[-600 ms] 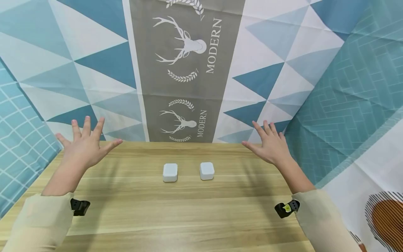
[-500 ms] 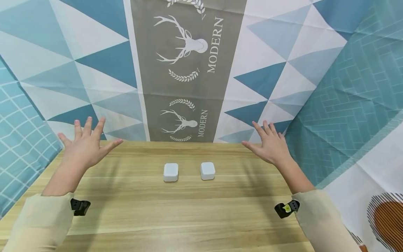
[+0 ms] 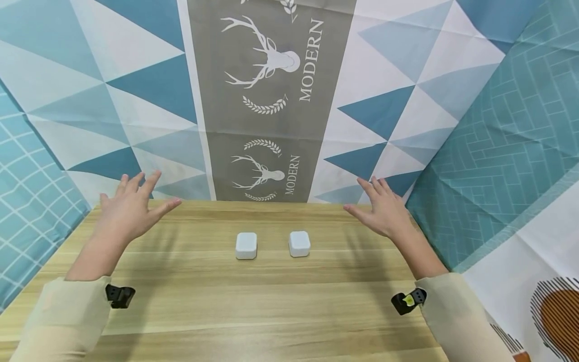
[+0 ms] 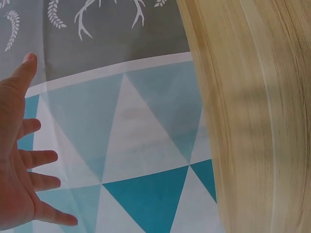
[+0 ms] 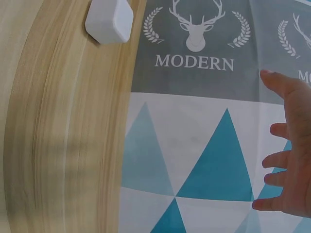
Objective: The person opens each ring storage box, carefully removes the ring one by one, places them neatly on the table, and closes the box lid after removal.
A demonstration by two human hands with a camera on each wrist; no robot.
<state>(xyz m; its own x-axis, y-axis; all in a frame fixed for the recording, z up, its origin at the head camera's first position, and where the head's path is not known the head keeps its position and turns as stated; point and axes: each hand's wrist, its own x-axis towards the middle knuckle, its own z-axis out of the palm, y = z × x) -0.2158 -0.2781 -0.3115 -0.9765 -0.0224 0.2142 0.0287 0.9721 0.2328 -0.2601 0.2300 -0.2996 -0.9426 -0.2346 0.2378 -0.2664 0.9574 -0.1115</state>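
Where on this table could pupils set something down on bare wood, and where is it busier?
Bare: the gap between left block and right block; the strip behind them, before the deer-print cloth; widest, the table in the foreground, between left sleeve and right sleeve. Busiest: the table's outer sides, partly hidden by the sleeves.

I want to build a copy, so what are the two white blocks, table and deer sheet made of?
The left white block and right white block look like smooth plastic: even colour, rounded edges, no visible grain; maybe painted wood. The table looks like wood or printed laminate, with streaky grain and slight sheen. The deer sheet seems thin, matte printed cloth, judging by its creases.
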